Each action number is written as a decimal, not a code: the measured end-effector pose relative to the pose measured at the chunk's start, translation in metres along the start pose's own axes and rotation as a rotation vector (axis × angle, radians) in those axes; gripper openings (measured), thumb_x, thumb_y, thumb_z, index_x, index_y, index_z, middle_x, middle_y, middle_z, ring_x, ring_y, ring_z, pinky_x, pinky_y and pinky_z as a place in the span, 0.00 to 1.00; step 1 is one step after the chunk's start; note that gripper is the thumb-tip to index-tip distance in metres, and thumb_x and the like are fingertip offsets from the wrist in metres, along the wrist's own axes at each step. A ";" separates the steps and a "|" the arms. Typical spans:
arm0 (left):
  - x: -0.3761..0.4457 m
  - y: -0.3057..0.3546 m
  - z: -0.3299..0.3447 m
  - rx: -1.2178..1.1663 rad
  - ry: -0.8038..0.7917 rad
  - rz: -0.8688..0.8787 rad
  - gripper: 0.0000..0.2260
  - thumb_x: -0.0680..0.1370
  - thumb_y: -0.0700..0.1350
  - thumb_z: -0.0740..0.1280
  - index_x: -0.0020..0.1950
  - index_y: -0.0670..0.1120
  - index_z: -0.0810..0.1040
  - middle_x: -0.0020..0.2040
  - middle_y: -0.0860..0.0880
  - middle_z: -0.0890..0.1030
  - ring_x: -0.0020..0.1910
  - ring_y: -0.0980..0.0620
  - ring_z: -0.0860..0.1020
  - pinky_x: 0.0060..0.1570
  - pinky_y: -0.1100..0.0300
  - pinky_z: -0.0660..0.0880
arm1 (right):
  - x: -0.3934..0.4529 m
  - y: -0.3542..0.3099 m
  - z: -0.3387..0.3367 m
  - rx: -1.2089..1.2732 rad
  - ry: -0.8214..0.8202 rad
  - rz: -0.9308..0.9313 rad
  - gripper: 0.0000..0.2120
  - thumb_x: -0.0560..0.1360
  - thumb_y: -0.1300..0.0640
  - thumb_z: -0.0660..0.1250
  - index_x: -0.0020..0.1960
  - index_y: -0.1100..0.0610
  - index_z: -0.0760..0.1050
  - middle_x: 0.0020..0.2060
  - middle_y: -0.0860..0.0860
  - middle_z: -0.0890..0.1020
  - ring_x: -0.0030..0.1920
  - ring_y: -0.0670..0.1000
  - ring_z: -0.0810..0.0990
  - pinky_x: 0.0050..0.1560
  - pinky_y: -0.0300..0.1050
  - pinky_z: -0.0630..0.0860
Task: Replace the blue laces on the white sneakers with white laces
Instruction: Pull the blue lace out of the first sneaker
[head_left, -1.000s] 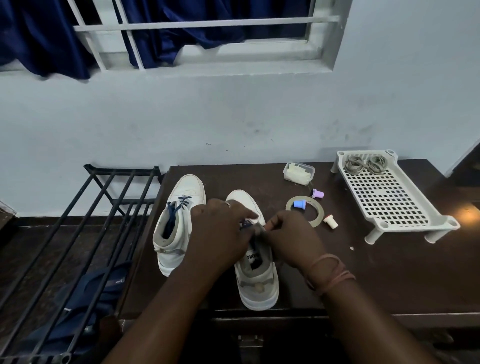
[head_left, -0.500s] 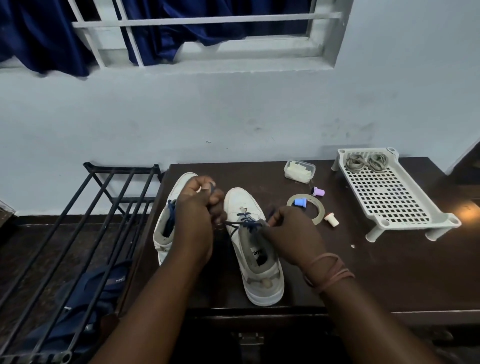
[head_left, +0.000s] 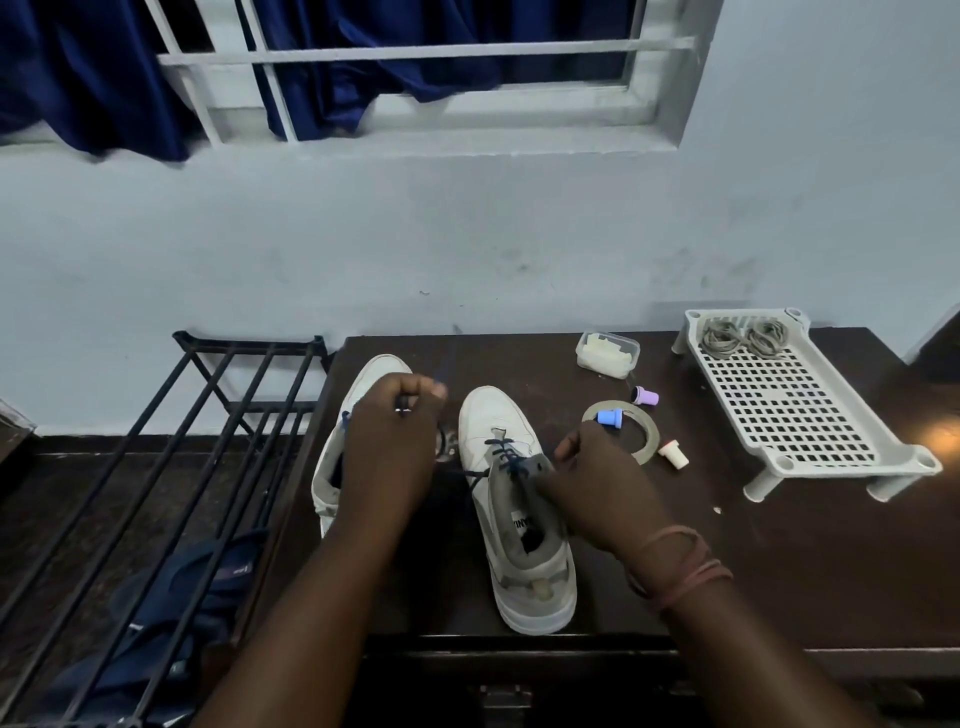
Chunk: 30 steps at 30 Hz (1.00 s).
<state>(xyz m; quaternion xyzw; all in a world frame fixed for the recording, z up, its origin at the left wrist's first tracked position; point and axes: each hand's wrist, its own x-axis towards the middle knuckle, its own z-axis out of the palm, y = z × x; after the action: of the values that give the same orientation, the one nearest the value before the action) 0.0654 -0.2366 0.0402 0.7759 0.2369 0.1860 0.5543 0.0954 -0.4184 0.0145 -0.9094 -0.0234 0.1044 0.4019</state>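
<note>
Two white sneakers stand on a dark table (head_left: 779, 561), toes away from me. The right sneaker (head_left: 519, 519) still carries a blue lace (head_left: 501, 457) in its lower eyelets. My left hand (head_left: 389, 457) is raised over the left sneaker (head_left: 358, 395) and pinches the free end of that blue lace, pulled out to the left. My right hand (head_left: 597, 488) rests on the right sneaker's collar and tongue, holding it down. Two coiled white laces (head_left: 743, 335) lie at the far end of a perforated white tray (head_left: 810, 426).
Near the shoes lie a tape ring (head_left: 647, 441), small blue (head_left: 609, 418), purple (head_left: 645, 397) and cream (head_left: 674, 454) caps, and a clear lidded box (head_left: 607, 354). A black metal rack (head_left: 156, 467) stands left of the table, with blue cloth (head_left: 171, 623) below it. The wall is just behind.
My left hand has left the right sneaker's tongue and drawn the blue lace up and to the left. The upper eyelets are now bare. My right hand stays on the sneaker.
</note>
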 end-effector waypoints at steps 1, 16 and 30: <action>0.001 -0.002 -0.002 0.071 -0.051 -0.037 0.10 0.78 0.50 0.70 0.58 0.51 0.80 0.48 0.54 0.83 0.46 0.53 0.81 0.44 0.62 0.72 | 0.000 -0.001 0.002 -0.025 0.006 -0.050 0.11 0.70 0.54 0.69 0.47 0.53 0.68 0.37 0.49 0.79 0.36 0.49 0.77 0.34 0.43 0.71; -0.017 -0.023 0.014 0.059 -0.394 -0.306 0.02 0.74 0.39 0.75 0.43 0.41 0.86 0.39 0.37 0.85 0.33 0.48 0.80 0.41 0.50 0.83 | 0.008 0.001 0.016 -0.138 -0.013 -0.188 0.16 0.67 0.69 0.64 0.43 0.50 0.79 0.39 0.49 0.81 0.38 0.48 0.78 0.37 0.40 0.74; -0.010 -0.028 0.019 -0.210 -0.401 -0.578 0.06 0.78 0.34 0.67 0.50 0.36 0.83 0.47 0.35 0.85 0.43 0.44 0.81 0.41 0.56 0.82 | 0.005 -0.014 0.026 -0.403 0.024 -0.430 0.03 0.74 0.52 0.68 0.43 0.51 0.78 0.45 0.48 0.77 0.48 0.52 0.76 0.46 0.51 0.77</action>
<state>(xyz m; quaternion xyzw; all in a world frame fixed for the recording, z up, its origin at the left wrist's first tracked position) 0.0637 -0.2495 0.0076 0.6369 0.3127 -0.1107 0.6959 0.0955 -0.3896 0.0070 -0.9463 -0.2312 -0.0006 0.2261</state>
